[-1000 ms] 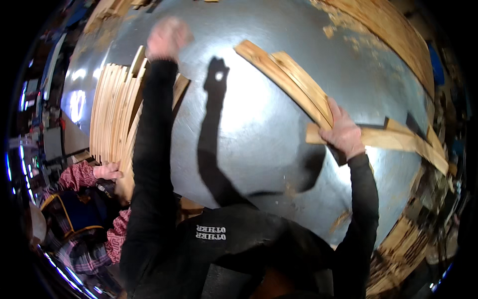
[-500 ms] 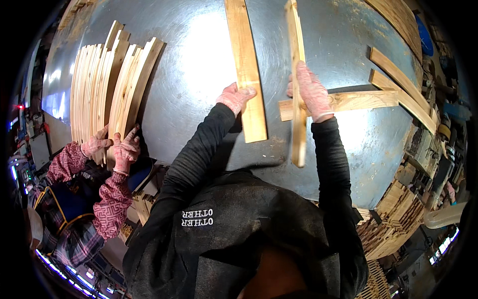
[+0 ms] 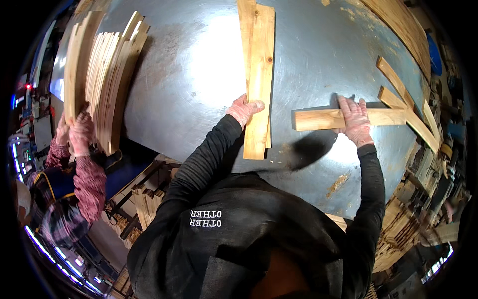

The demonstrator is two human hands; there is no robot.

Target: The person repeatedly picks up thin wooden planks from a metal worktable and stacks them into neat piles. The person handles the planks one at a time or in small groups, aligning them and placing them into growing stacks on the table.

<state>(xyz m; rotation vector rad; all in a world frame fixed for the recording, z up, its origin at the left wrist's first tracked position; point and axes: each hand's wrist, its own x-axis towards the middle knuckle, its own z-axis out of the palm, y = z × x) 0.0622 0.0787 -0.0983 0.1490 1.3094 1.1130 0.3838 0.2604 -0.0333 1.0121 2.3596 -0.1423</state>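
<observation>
The left grip (image 3: 244, 109), thumb on top, is closed on a knotted plank (image 3: 259, 79), which overlaps a second plank (image 3: 246, 25) reaching beyond that grip over the tabletop (image 3: 199, 127). The right grip (image 3: 355, 122) lies over a crosswise plank (image 3: 318, 120), fingers slightly spread (whether it clasps the wood, I cannot tell), with slats (image 3: 423, 131) to its right.

Shows one pale board (image 3: 321, 120) set crosswise. Left of that board, shows a knotted slat (image 3: 261, 74) running roughly square to it, broad face up, overlapping a second slat (image 3: 245, 25) slightly askew beneath.
</observation>
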